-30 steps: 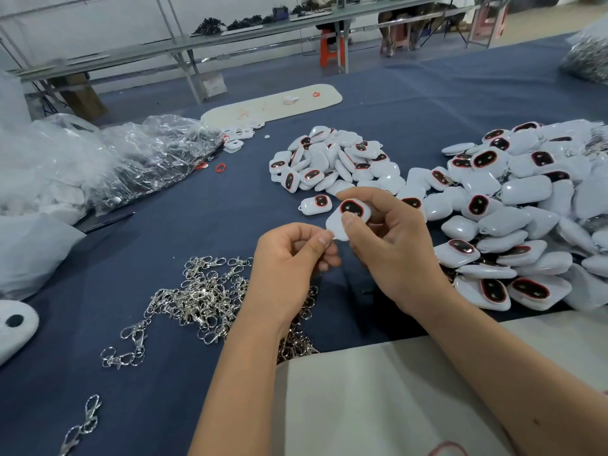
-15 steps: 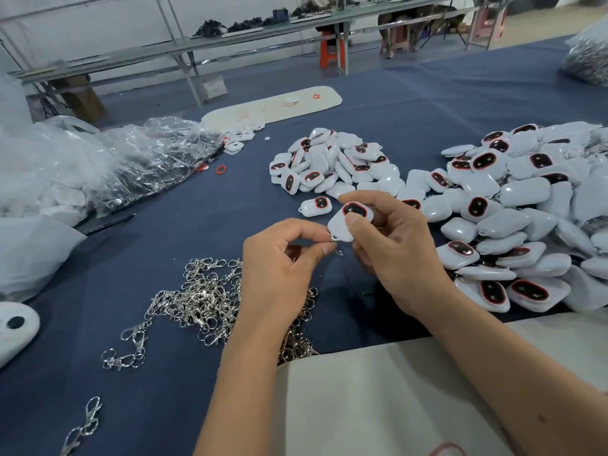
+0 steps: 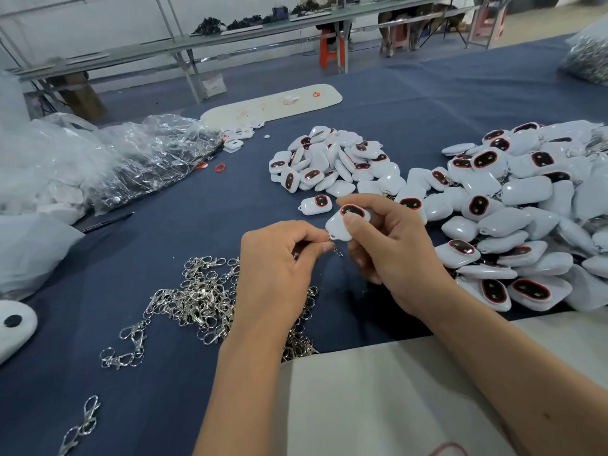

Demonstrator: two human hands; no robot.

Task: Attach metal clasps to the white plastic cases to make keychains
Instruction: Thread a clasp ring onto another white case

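My right hand (image 3: 391, 251) pinches a white plastic case (image 3: 339, 225) with a dark, red-rimmed window, tilted so its small loop points down-left. My left hand (image 3: 279, 271) pinches a metal clasp (image 3: 336, 250) right at that loop; most of the clasp is hidden in the fingers. A heap of loose silver clasps (image 3: 200, 297) lies on the blue table under and left of my left hand. A small pile of cases (image 3: 332, 162) sits behind the hands, and one single case (image 3: 316, 204) lies just in front of that pile. A large pile of cases (image 3: 526, 212) fills the right side.
Clear plastic bags (image 3: 108, 159) lie at the left. A white board (image 3: 273, 103) lies at the back of the blue table (image 3: 158, 383). A white cloth (image 3: 378, 399) covers the near edge. Two stray clasps (image 3: 82, 426) lie near left; a white part (image 3: 13, 327) is at the left edge.
My right hand has lowered and tilted the case toward my left hand. The clasp tip now shows between my left fingertips at the case's loop.
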